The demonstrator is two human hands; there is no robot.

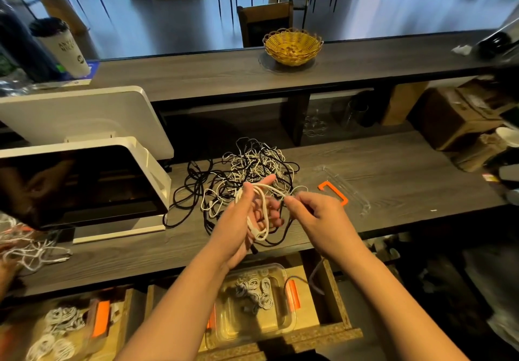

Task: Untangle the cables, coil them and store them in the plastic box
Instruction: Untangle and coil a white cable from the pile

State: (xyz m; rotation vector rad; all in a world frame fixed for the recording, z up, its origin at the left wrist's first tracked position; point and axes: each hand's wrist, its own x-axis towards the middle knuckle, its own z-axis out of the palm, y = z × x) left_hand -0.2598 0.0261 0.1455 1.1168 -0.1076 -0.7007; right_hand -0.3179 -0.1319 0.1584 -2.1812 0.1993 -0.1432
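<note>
From the head view, your left hand (247, 214) carries loops of the white cable (259, 212) wound round its fingers, and your right hand (311, 206) pinches that cable's free run just beside it. Beyond both grips the tangle (244, 172) lies on the bench (393, 181); the plastic box (252, 304) sits below your wrists. The trailing end is likely snagged in the pile; pulling could tighten a knot or drag everything.

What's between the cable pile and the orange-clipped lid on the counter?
Bare wood counter, per the head view; the cable pile reaches close to the clear lid. Nearer the camera, the right hand overlaps that gap.
</note>
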